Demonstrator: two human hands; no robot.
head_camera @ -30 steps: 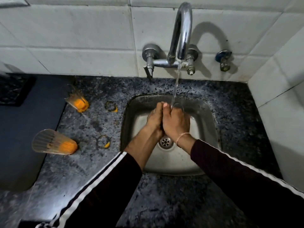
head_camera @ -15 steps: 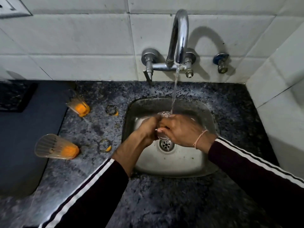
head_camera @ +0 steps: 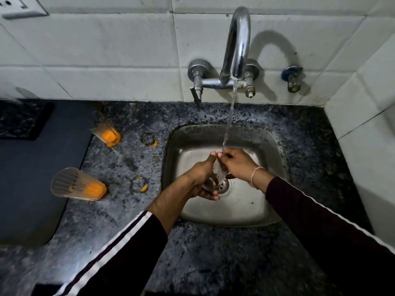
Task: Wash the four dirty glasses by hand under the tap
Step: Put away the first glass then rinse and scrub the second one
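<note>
Rinsing one glass over the sink; two dirty glasses wait on the counter.

The left hand [head_camera: 201, 178] is wrapped around the glass [head_camera: 218, 175] above the drain; the right hand [head_camera: 236, 164] pinches its rim under the stream. Next, probably turn it and rub inside. Along the counter's [head_camera: 213, 263] left edge, the near glass [head_camera: 78, 184] and far glass [head_camera: 105, 131] hold orange residue.

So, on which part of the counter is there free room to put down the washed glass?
The speckled dark stone counter in front of the steel sink is bare, and so is the strip to its right. Left is crowded: two ribbed glasses with orange residue and orange ring marks.
</note>
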